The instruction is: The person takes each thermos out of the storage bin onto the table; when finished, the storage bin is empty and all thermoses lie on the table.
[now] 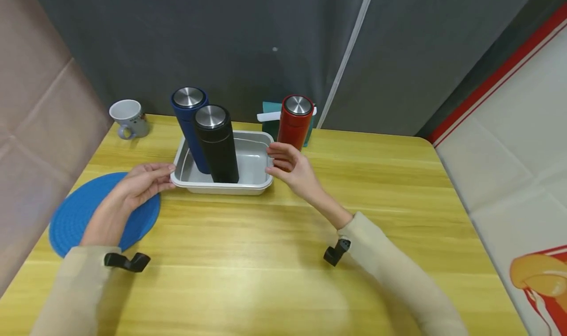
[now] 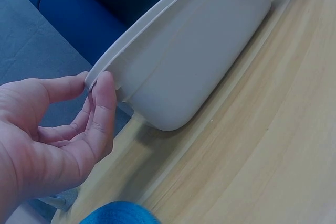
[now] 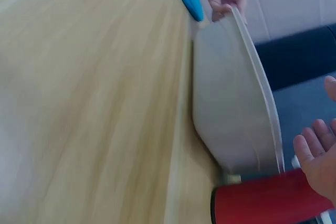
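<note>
A white tray (image 1: 250, 186) stands on the wooden table, holding a blue thermos bottle (image 1: 182, 110) and a black thermos bottle (image 1: 223, 154), both upright. At its left end my left hand (image 1: 143, 182) pinches the rim between thumb and fingers, as the left wrist view shows at the tray wall (image 2: 173, 66). My right hand (image 1: 294, 171) is by the tray's right end, fingers spread apart from the thumb. In the right wrist view that hand (image 3: 323, 156) is off the rim with nothing in its grasp. A red thermos bottle (image 1: 294, 124) stands just behind it.
A blue round placemat (image 1: 88, 208) lies at the left, partly under my left forearm. A grey-white mug (image 1: 130, 119) stands at the back left corner. Behind the red bottle is a teal object (image 1: 271, 107) with a white strip. A grey curtain (image 1: 221, 41) borders the table's back.
</note>
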Demonstrator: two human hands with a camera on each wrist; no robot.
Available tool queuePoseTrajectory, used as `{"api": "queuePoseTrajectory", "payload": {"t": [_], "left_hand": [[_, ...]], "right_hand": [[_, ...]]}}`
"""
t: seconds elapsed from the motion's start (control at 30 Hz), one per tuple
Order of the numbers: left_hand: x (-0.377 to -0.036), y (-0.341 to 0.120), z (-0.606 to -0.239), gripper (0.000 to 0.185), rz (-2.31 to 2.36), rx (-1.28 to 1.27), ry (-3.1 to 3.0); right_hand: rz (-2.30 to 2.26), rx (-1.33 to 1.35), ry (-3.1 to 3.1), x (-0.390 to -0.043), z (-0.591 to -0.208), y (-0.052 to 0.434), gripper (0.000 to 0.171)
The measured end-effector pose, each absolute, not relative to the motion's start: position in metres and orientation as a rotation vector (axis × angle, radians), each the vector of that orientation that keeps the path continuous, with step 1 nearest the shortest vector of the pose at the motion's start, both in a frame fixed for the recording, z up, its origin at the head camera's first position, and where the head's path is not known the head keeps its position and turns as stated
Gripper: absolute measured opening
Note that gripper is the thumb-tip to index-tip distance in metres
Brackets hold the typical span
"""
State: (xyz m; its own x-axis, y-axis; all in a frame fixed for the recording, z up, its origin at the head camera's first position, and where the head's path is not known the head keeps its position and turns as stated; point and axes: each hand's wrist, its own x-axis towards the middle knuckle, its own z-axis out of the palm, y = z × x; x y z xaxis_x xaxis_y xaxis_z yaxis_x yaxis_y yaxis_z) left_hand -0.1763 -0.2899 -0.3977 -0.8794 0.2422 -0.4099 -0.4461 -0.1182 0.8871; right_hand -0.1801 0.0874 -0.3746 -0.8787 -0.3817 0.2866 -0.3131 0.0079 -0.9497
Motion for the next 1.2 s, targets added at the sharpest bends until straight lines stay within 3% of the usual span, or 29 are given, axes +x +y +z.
{"api": "queuePoseTrajectory", "payload": {"t": [0.73, 0.87, 1.07, 1.2], "left_hand": [[-0.177, -0.292, -0.399, 0.069, 2.058, -0.253, 1.683], [-0.178, -0.295, -0.396, 0.056, 2.05, -0.261, 1.687], [-0.171, -0.3, -0.395, 0.012, 2.09, -0.273, 1.644], [-0.169, -0.301, -0.395, 0.013, 2.092, -0.283, 1.641]], "right_hand": [[-1.931, -0.674, 2.232, -0.197, -0.375, 0.011, 0.065], [-1.879, -0.645, 2.249, -0.198, -0.374, 0.002, 0.07], [-1.777, -0.647, 2.313, -0.199, -0.372, -0.013, 0.075], [-1.73, -0.651, 2.356, -0.199, -0.371, -0.018, 0.075]]}}
